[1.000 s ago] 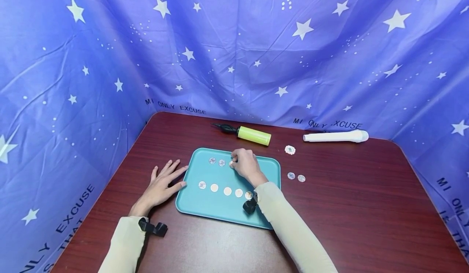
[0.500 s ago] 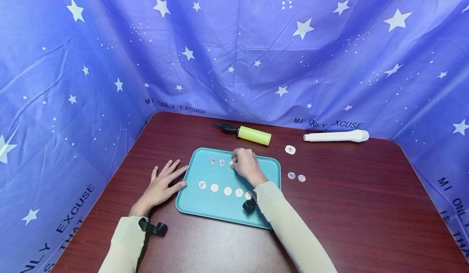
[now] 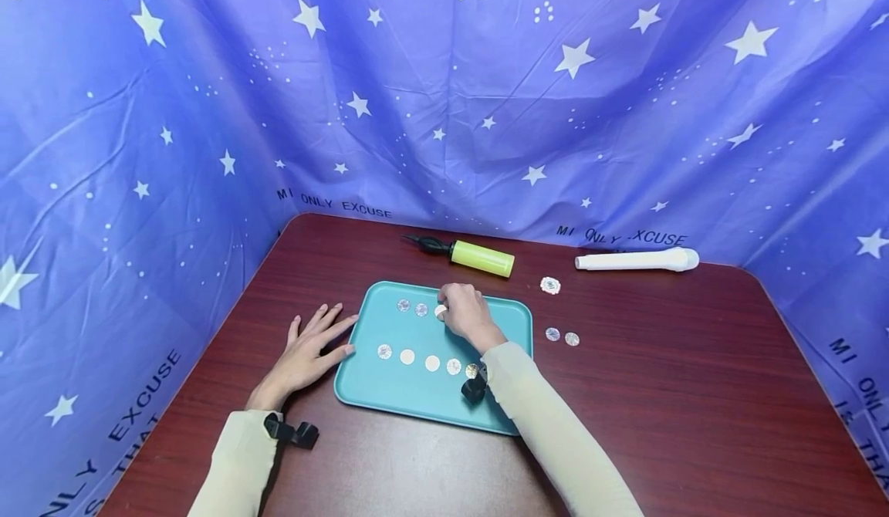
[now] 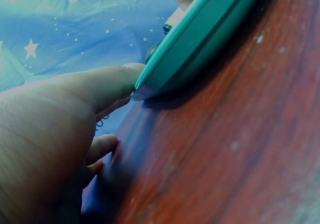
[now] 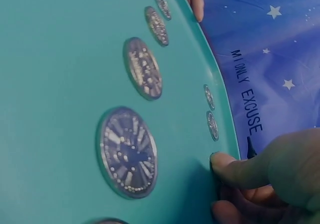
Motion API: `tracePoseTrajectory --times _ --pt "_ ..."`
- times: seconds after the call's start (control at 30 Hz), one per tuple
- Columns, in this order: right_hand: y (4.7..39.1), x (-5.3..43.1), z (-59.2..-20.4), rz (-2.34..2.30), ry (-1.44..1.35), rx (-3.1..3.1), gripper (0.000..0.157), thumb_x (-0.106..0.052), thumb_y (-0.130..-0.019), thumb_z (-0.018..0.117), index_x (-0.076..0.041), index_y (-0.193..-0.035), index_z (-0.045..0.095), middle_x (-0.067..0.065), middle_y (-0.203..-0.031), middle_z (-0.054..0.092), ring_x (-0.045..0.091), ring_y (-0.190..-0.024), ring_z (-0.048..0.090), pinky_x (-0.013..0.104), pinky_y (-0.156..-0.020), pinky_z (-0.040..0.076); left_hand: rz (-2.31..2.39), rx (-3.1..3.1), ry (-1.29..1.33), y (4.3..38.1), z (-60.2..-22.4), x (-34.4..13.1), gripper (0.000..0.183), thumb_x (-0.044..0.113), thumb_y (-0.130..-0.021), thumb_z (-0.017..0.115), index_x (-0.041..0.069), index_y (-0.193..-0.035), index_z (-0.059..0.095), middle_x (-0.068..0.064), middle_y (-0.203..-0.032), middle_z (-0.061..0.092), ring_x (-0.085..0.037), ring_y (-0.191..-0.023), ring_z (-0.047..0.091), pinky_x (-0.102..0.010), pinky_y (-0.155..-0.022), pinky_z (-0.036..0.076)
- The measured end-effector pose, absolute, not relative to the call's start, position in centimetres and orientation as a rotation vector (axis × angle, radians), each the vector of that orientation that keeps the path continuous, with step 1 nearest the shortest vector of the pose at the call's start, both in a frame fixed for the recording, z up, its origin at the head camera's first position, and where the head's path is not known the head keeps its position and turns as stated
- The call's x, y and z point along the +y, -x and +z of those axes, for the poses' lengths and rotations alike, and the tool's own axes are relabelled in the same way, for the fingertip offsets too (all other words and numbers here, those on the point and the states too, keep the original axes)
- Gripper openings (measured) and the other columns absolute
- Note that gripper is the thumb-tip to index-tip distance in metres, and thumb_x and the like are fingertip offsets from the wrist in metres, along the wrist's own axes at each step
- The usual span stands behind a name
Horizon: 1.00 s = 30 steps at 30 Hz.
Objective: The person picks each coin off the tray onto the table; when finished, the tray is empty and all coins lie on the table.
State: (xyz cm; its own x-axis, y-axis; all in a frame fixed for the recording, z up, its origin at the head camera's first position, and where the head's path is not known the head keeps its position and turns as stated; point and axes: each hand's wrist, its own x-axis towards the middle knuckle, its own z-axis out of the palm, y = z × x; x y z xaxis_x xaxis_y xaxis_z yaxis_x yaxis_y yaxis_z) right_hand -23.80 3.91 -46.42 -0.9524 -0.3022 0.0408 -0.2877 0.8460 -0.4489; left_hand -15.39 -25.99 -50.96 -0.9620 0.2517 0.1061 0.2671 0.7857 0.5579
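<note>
My right hand (image 3: 467, 312) reaches over the far part of a turquoise tray (image 3: 389, 393). Its curled fingers and thumb pinch a small shiny coin-like disc (image 3: 441, 312), third in the far row. In the right wrist view, the thumb and fingers come down close to the tray, with the pinched disc hidden. Two similar discs (image 3: 421, 310) lie to its left. A nearer row of several shiny discs (image 3: 432, 363) runs across the tray, its right end beside my wrist strap. My left hand (image 3: 303, 356) lies spread at the tray's left rim, thumb and index fingertip touching it.
Two more discs (image 3: 552, 334) lie on the dark red table (image 3: 667, 393) right of the tray. Behind them is a white scalloped chip (image 3: 550, 285). A yellow-green hand pump (image 3: 482, 258) and a white wand-shaped object (image 3: 635, 260) lie near the starry curtain (image 3: 444, 100).
The disc at my right fingertips looks brighter and whiter than before. Both hands keep nearly the same places, and the tray and the other discs have not moved.
</note>
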Motion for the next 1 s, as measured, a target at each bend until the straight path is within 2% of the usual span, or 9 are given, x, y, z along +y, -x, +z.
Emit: tracePoseTrajectory --times 0.23,0.53,0.8,1.0 --pt "23.8 4.4 -46.5 -0.81 0.515 2.966 0.006 -0.01 -0.089 0.075 -0.011 -0.095 0.076 0.005 -0.094 0.073 0.02 -0.088 0.066 0.039 -0.08 0.056 -0.933 -2.941 0.42 15.4 -50.9 -26.1 0.057 0.043 -0.095 0.064 0.025 -0.148 0.051 -0.017 -0.162 0.035 -0.045 -0.154 0.019 -0.074 -0.115 -0.003" --pt "23.5 4.9 -46.3 -0.911 0.508 2.907 0.002 -0.009 -0.09 0.073 -0.009 -0.092 0.074 0.004 -0.086 0.071 0.017 -0.08 0.062 0.035 -0.076 0.054 -0.929 -2.955 0.421 15.4 -50.8 -26.0 0.057 0.044 -0.095 0.064 0.026 -0.148 0.051 -0.017 -0.163 0.034 -0.044 -0.154 0.019 -0.074 -0.115 -0.003" --pt "23.8 5.9 -46.4 -1.03 0.503 2.855 0.012 -0.002 -0.092 0.066 -0.008 -0.09 0.076 0.006 -0.083 0.073 0.014 -0.074 0.066 0.032 -0.075 0.055 -0.931 -2.958 0.417 15.4 -50.9 -26.0 0.057 0.044 -0.095 0.064 0.026 -0.148 0.051 -0.017 -0.163 0.034 -0.044 -0.155 0.019 -0.074 -0.115 -0.003" --pt "24.0 6.9 -46.6 -1.296 0.363 2.647 0.014 0.002 -0.09 0.063 -0.002 -0.09 0.077 0.01 -0.075 0.075 0.011 -0.06 0.069 0.027 -0.062 0.059 -0.93 -2.953 0.422 15.4 -51.0 -26.0 0.057 0.044 -0.095 0.064 0.026 -0.148 0.051 -0.017 -0.163 0.034 -0.044 -0.154 0.019 -0.074 -0.115 -0.003"
